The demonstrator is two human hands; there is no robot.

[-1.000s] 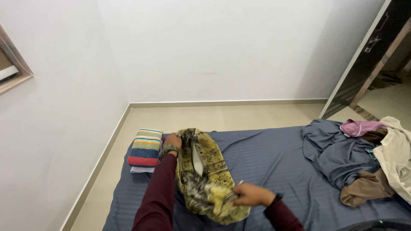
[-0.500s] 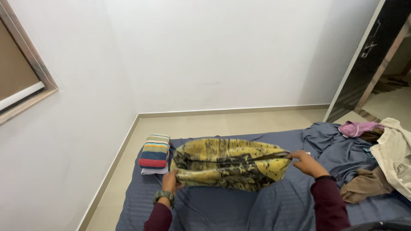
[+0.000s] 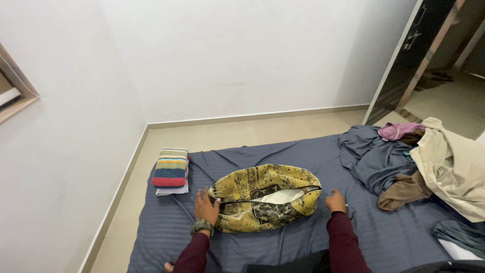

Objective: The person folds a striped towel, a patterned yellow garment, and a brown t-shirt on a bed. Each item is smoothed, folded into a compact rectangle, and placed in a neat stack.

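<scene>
Presently the left hand [image 3: 206, 207] is lying flat, fingers spread, against the yellow garment [image 3: 265, 197] on the mattress [image 3: 283, 242]; the right hand [image 3: 335, 201] is resting beside it, apparently empty. Smoothing outward from both ends should flatten it.

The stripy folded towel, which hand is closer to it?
Left. The left hand lies just below-right of the striped folded towel, touching the yellow garment. The right hand rests beyond the garment's far end.
</scene>
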